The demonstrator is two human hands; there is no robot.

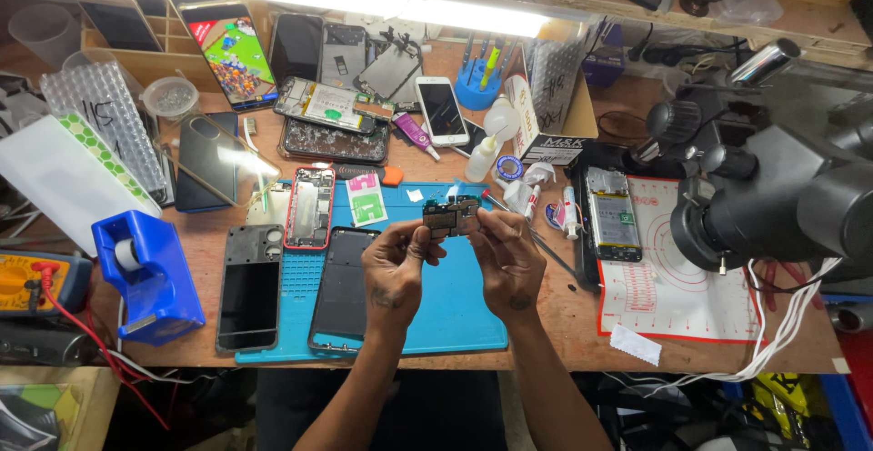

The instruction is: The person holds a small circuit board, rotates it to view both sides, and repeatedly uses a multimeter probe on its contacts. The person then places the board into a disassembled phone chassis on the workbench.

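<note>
While you've got that small circuit board (452,216) pinched by its ends, left hand (397,269) and right hand (507,265) fingertips gripping it above the blue mat (455,315), watch out; one slip probably drops it, and too much squeeze could flex it; ease up, mate.

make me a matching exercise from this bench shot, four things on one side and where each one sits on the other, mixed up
Things:
1. circuit board
2. blue tape dispenser
3. microscope
4. red-framed phone body

Places:
A. far right of the bench
B. held up between the left hand and right hand
C. top left corner of the blue mat
D. left part of the bench, near the front edge

Pairs: 1-B, 2-D, 3-A, 4-C
</note>
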